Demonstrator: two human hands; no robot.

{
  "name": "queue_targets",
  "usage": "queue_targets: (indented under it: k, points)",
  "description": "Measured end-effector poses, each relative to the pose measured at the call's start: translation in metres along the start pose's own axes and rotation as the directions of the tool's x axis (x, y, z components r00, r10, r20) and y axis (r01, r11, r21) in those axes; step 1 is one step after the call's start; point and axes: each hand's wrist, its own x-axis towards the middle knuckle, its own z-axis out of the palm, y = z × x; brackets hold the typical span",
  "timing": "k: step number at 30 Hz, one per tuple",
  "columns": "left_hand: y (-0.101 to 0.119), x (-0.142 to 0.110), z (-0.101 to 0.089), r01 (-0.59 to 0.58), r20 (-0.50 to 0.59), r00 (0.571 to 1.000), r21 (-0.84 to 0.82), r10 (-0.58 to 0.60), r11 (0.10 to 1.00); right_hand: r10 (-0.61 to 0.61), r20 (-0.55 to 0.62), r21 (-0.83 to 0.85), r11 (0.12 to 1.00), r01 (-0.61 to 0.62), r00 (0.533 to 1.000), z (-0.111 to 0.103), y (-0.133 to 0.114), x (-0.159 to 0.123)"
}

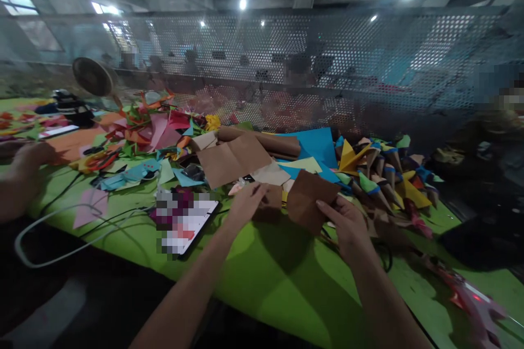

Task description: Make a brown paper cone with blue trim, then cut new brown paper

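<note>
My right hand (347, 223) pinches the edge of a brown paper piece (309, 199) and holds it up over the green table. Closed at the fingertips, my left hand (248, 204) grips a smaller brown paper piece (269, 206) just left of it. The two pieces are apart, with a narrow gap between them. Behind my hands lies a larger creased brown sheet (233, 158), beside rolled brown paper (266, 140). A phone (192, 226) with a lit screen rests left of my left forearm.
Paper cones (380, 169) with coloured tips are heaped at the right. A pink glue gun (470, 294) lies at the front right. Coloured paper scraps (147, 131), scissors (96, 161) and a white cable (53, 264) spread leftward. Another person's hand (30, 161) is at far left.
</note>
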Motion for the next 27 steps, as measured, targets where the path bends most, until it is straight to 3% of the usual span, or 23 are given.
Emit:
queue_targets:
  k: [2,5,7,11,13,16,18,22,24,27]
  points:
    - [-0.006,0.005,-0.010,0.063,-0.144,0.989,0.315,-0.018,0.947,-0.027,-0.050,-0.001,1.000,0.027,0.998,-0.001,-0.002,0.001]
    - [-0.012,0.005,-0.010,0.094,-0.188,0.982,0.607,0.028,0.789,-0.036,-0.064,-0.049,0.998,0.032,0.997,0.000,-0.003,0.000]
    - [-0.014,0.004,-0.003,0.053,-0.148,0.987,0.677,0.065,0.734,-0.026,-0.043,-0.055,0.998,0.023,0.999,0.001,0.000,-0.002]
    - [-0.016,0.004,0.009,0.003,-0.091,0.992,0.703,0.085,0.711,-0.003,0.019,-0.037,0.999,0.003,1.000,0.004,0.007,-0.004]
    - [-0.018,0.005,0.009,0.000,-0.097,0.992,0.651,0.084,0.759,0.000,0.045,-0.039,0.999,0.002,0.999,0.006,0.007,-0.004]
    - [-0.022,0.008,0.005,-0.017,-0.175,0.979,0.428,0.101,0.904,0.009,0.066,-0.047,0.999,-0.005,0.998,0.009,0.006,-0.005]
    - [-0.023,0.008,0.002,-0.052,-0.220,0.968,0.304,0.123,0.951,0.020,0.064,-0.041,0.999,-0.017,0.998,0.010,0.006,-0.005]
    - [-0.023,0.004,0.003,-0.133,-0.202,0.965,0.179,0.169,0.975,0.049,0.079,-0.008,0.999,-0.048,0.996,0.011,0.009,-0.006]
    - [-0.021,0.001,0.008,-0.154,-0.174,0.973,0.013,0.154,0.988,0.070,0.085,-0.002,0.998,-0.070,0.994,0.012,0.011,-0.006]
    - [-0.015,-0.006,0.015,-0.091,-0.107,0.992,-0.223,0.068,0.971,0.063,0.101,-0.037,0.998,-0.060,0.993,0.013,0.015,-0.007]
